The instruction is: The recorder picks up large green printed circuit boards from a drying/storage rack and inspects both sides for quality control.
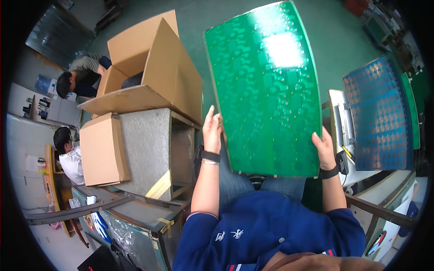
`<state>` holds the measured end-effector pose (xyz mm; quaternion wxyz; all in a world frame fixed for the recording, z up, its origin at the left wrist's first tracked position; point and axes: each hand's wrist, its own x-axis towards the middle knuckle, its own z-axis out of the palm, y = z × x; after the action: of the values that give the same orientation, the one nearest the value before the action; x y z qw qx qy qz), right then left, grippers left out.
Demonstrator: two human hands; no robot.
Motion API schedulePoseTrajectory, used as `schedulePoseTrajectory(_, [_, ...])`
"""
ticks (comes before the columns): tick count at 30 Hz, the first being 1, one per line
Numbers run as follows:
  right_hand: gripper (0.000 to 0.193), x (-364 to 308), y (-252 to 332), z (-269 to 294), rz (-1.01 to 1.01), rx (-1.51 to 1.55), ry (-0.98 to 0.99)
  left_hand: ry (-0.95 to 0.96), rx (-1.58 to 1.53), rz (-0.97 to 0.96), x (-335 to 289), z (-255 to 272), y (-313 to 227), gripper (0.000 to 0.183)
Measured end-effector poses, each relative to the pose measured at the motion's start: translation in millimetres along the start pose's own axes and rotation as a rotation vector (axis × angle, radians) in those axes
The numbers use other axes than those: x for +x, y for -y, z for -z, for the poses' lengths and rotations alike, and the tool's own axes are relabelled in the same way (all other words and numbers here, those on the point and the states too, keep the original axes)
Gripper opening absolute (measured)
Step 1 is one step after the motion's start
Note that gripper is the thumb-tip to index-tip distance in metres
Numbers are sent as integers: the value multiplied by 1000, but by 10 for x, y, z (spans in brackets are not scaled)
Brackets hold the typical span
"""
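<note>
Green circuit panel (264, 99) spans the frame's upper centre, the left hand (212, 134) clamped on its lower left edge, the right hand (326, 150) gripping its lower right

Two hands, the left hand (212, 133) and right hand (324, 147), are on one green board (271, 113). Two boxes: one small box (100, 151) at the grey table's (147, 140) left edge, one big box (174, 67) at its far edge. Two co-workers (71, 160). One blue board (376, 115).
</note>
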<state>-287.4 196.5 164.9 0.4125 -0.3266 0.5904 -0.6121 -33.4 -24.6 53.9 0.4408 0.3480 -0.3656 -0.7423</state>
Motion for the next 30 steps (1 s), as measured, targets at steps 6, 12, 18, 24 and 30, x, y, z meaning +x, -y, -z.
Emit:
schedulePoseTrajectory(6, [35,615,-189,3,250,-384,-285,-255,1568,-389,-90,655,783,19])
schedulePoseTrajectory(12, [36,1362,-743,-191,312,-364,-451,-305,1573,-234,60,653,701,15])
schedulePoseTrajectory(18, [36,1808,-1613,-427,352,-688,-600,-289,1635,-222,122,507,655,14])
schedulePoseTrajectory(24, [40,1923,-1977,-630,227,-800,-576,-277,1660,-183,149,517,645,14])
schedulePoseTrajectory(30, [40,2350,-2121,-453,225,-810,-567,-273,1690,-171,154,492,626,13])
